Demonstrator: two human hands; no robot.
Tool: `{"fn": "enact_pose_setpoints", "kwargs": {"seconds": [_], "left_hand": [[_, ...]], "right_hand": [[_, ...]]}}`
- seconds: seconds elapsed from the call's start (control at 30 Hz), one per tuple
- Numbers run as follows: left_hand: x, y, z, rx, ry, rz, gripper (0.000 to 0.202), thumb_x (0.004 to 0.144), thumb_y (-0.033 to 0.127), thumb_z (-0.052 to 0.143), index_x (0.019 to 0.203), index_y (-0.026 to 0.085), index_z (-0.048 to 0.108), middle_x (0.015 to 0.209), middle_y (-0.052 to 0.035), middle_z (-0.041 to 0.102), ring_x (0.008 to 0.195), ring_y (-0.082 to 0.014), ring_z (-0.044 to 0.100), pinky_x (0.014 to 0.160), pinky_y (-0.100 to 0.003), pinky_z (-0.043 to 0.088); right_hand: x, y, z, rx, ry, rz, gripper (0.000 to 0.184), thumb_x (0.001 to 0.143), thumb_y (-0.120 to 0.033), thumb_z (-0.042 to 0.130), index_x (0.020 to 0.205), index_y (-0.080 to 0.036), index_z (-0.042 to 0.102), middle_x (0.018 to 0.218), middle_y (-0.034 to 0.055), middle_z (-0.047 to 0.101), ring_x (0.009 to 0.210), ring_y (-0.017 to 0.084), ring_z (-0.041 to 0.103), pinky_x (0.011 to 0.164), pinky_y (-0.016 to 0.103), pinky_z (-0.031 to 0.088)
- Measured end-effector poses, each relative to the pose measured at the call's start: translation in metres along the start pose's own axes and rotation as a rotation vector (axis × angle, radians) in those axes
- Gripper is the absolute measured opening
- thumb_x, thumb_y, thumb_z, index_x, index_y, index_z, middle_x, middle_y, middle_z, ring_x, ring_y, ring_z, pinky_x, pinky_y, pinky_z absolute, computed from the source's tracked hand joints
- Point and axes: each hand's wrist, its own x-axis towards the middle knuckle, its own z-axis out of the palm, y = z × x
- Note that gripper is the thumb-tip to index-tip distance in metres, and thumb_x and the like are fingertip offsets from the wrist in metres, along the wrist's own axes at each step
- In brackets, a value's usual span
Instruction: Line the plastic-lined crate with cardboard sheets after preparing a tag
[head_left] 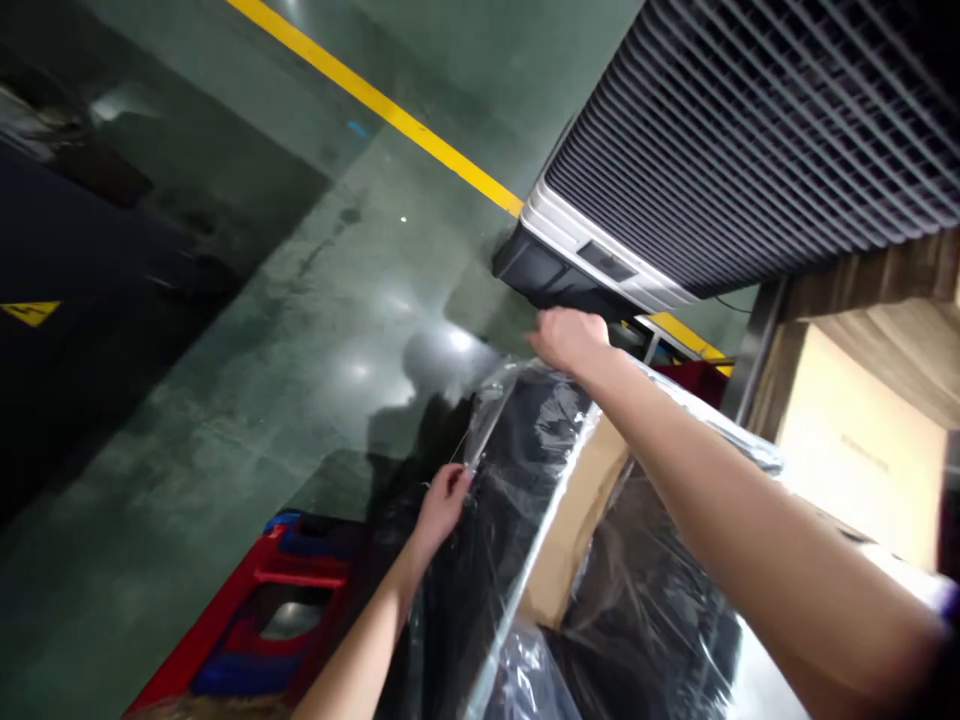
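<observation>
A cardboard box (574, 520) lined with a clear plastic bag (517, 440) over dark contents fills the lower middle. My left hand (444, 500) pinches the near edge of the plastic film at the box's left side. Reaching over the box, my right hand (571, 338) grips the far edge of the same plastic at the top corner. Dark material (652, 610) shows through the wrinkled film inside the box.
A large grey louvred cooler unit (720, 140) stands on the green floor (300, 330) beyond the box. A yellow floor line (390, 110) runs diagonally. A red and blue crate (255, 620) lies at lower left. More cardboard boxes (862, 450) sit at right.
</observation>
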Motion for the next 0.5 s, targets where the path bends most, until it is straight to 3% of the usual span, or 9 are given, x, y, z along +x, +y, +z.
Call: {"fn": "enact_pose_setpoints", "kwargs": {"seconds": [0.07, 0.13, 0.2, 0.23, 0.27, 0.33, 0.4, 0.47, 0.5], "left_hand": [[-0.021, 0.025, -0.035, 0.042, 0.167, 0.104, 0.026, 0.099, 0.036, 0.058, 0.114, 0.014, 0.059, 0.110, -0.0097, 0.065, 0.105, -0.0263, 0.064, 0.095, -0.050, 0.053], [-0.049, 0.067, -0.059, 0.084, 0.283, 0.253, 0.026, 0.100, 0.038, 0.051, 0.116, 0.018, 0.054, 0.115, -0.0119, 0.059, 0.113, -0.0299, 0.058, 0.102, -0.054, 0.047], [-0.076, 0.122, -0.056, 0.115, 0.198, 0.453, 0.017, 0.102, 0.034, 0.042, 0.112, 0.025, 0.053, 0.111, -0.0074, 0.060, 0.109, -0.0250, 0.060, 0.100, -0.046, 0.050], [-0.087, 0.150, -0.041, 0.147, 0.054, 0.552, 0.015, 0.102, 0.032, 0.043, 0.108, 0.029, 0.056, 0.109, -0.0038, 0.062, 0.107, -0.0217, 0.062, 0.098, -0.040, 0.052], [-0.093, 0.174, -0.018, 0.197, -0.131, 0.629, 0.015, 0.101, 0.031, 0.047, 0.108, 0.032, 0.060, 0.109, -0.0004, 0.066, 0.106, -0.0185, 0.064, 0.097, -0.034, 0.053], [-0.095, 0.208, 0.044, 0.345, -0.420, 0.668, 0.014, 0.099, 0.029, 0.055, 0.108, 0.030, 0.066, 0.106, 0.0001, 0.070, 0.102, -0.0172, 0.067, 0.095, -0.031, 0.054], [-0.084, 0.215, 0.111, 0.556, -0.555, 0.570, 0.023, 0.092, 0.029, 0.069, 0.111, 0.018, 0.068, 0.113, -0.0094, 0.070, 0.105, -0.0244, 0.067, 0.096, -0.043, 0.056], [-0.066, 0.198, 0.164, 0.777, -0.565, 0.431, 0.041, 0.093, 0.033, 0.071, 0.129, 0.015, 0.062, 0.139, -0.0144, 0.059, 0.125, -0.0327, 0.058, 0.105, -0.058, 0.049], [-0.056, 0.184, 0.182, 0.877, -0.561, 0.379, 0.047, 0.094, 0.033, 0.070, 0.136, 0.016, 0.057, 0.148, -0.0158, 0.052, 0.133, -0.0346, 0.052, 0.109, -0.063, 0.044]], "right_hand": [[-0.046, 0.009, -0.032, 0.045, 0.111, -0.018, 0.017, 0.094, -0.031, 0.065, 0.090, -0.015, 0.072, 0.094, 0.0115, 0.074, 0.110, 0.026, 0.066, 0.101, 0.043, 0.046], [-0.109, 0.024, -0.052, 0.239, 0.411, -0.047, 0.019, 0.100, -0.031, 0.055, 0.100, -0.019, 0.071, 0.102, 0.0091, 0.073, 0.105, 0.020, 0.066, 0.098, 0.034, 0.046], [-0.184, 0.043, -0.053, 0.393, 0.608, 0.146, 0.023, 0.102, -0.036, 0.052, 0.096, -0.021, 0.068, 0.090, 0.0038, 0.070, 0.084, 0.016, 0.065, 0.081, 0.028, 0.049], [-0.223, 0.053, -0.046, 0.460, 0.649, 0.289, 0.027, 0.102, -0.040, 0.051, 0.094, -0.021, 0.067, 0.085, 0.0030, 0.069, 0.078, 0.016, 0.064, 0.077, 0.028, 0.049], [-0.263, 0.062, -0.035, 0.496, 0.610, 0.422, 0.030, 0.102, -0.044, 0.051, 0.093, -0.021, 0.067, 0.085, 0.0032, 0.069, 0.079, 0.017, 0.064, 0.076, 0.028, 0.050], [-0.343, 0.075, -0.007, 0.558, 0.488, 0.665, 0.034, 0.099, -0.050, 0.052, 0.092, -0.021, 0.069, 0.081, 0.0030, 0.070, 0.074, 0.018, 0.064, 0.069, 0.028, 0.051], [-0.421, 0.076, 0.024, 0.621, 0.416, 0.886, 0.040, 0.094, -0.058, 0.053, 0.087, -0.023, 0.072, 0.073, 0.0026, 0.069, 0.068, 0.021, 0.065, 0.064, 0.031, 0.054], [-0.491, 0.065, 0.057, 0.675, 0.389, 1.080, 0.044, 0.089, -0.066, 0.053, 0.082, -0.027, 0.074, 0.076, 0.0035, 0.072, 0.073, 0.026, 0.070, 0.068, 0.037, 0.059], [-0.521, 0.056, 0.074, 0.693, 0.349, 1.178, 0.046, 0.085, -0.071, 0.052, 0.078, -0.032, 0.075, 0.068, 0.0024, 0.070, 0.065, 0.028, 0.069, 0.062, 0.039, 0.060]]}}
